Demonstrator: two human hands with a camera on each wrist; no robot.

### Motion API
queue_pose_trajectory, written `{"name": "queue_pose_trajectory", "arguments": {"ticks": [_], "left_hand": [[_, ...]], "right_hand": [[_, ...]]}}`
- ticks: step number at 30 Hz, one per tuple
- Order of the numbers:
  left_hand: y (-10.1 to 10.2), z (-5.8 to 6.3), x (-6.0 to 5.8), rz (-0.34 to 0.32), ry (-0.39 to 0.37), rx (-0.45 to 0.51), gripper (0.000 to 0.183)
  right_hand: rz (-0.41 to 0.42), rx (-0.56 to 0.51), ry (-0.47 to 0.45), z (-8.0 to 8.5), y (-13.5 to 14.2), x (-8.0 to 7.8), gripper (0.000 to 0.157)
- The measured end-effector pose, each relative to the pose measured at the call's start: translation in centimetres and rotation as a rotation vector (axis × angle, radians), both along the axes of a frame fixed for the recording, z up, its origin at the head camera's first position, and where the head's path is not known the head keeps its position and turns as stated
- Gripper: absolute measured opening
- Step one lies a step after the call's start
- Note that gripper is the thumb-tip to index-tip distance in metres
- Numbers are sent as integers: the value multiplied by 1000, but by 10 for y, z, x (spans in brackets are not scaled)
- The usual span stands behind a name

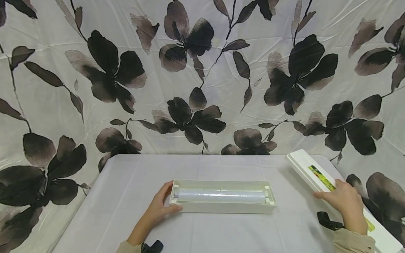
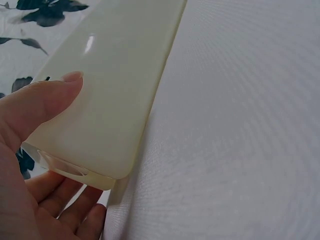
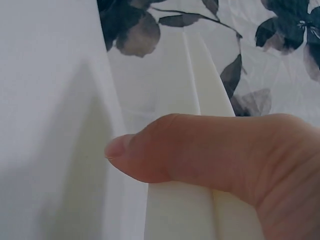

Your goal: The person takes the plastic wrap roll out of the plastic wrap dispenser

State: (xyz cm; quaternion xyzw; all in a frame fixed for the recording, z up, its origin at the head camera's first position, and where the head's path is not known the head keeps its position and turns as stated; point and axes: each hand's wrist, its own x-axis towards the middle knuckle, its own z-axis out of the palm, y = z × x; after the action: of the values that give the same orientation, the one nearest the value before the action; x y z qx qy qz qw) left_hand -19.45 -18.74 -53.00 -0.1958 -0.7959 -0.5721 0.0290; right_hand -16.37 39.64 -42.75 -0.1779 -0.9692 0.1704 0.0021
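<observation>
A long off-white plastic wrap dispenser (image 1: 226, 208) lies lengthwise on the table, its top uncovered. Inside it rests a clear roll of plastic wrap (image 1: 219, 196). My left hand (image 1: 159, 203) grips the dispenser's left end, thumb on the front wall and fingers around the end. In the left wrist view the thumb presses the smooth wall of the dispenser (image 2: 110, 100), with fingertips by its slotted end. At the right, my right hand (image 1: 346, 202) holds a long white lid (image 1: 305, 167) with a yellow-green label, tilted across the table's right edge. The right wrist view shows the thumb (image 3: 165, 147) across the lid (image 3: 180, 215).
A white cloth covers the table (image 1: 126, 182). Behind it hangs a white curtain (image 1: 240, 77) printed with dark flowers, which also shows beyond both side edges. The lid's shadow falls on the tabletop to its left.
</observation>
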Motion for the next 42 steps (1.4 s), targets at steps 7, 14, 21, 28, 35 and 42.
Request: {"name": "queue_pose_trajectory", "arguments": {"ticks": [7,14,21,28,35,42], "left_hand": [[0,1,0,4,-5,-3,87],[0,1,1,8,-13,-4,88],[1,1,0,8,-5,-1,88],[0,0,-1,11,-3,-4,87],[0,3,1,1,11,9,85],[2,3,1,-5,35,6,87]], "right_hand": [[-48,-13,8,-9,6,1,102],[-88,-32,14,-16,14,4,101],[-161,-60,0,-19,19,9,100],[-228,-73,-35,-23,24,11,99],[-260,-68,-48,-29,27,11,97],[-301,-22,-68,-39,27,8,107]]}}
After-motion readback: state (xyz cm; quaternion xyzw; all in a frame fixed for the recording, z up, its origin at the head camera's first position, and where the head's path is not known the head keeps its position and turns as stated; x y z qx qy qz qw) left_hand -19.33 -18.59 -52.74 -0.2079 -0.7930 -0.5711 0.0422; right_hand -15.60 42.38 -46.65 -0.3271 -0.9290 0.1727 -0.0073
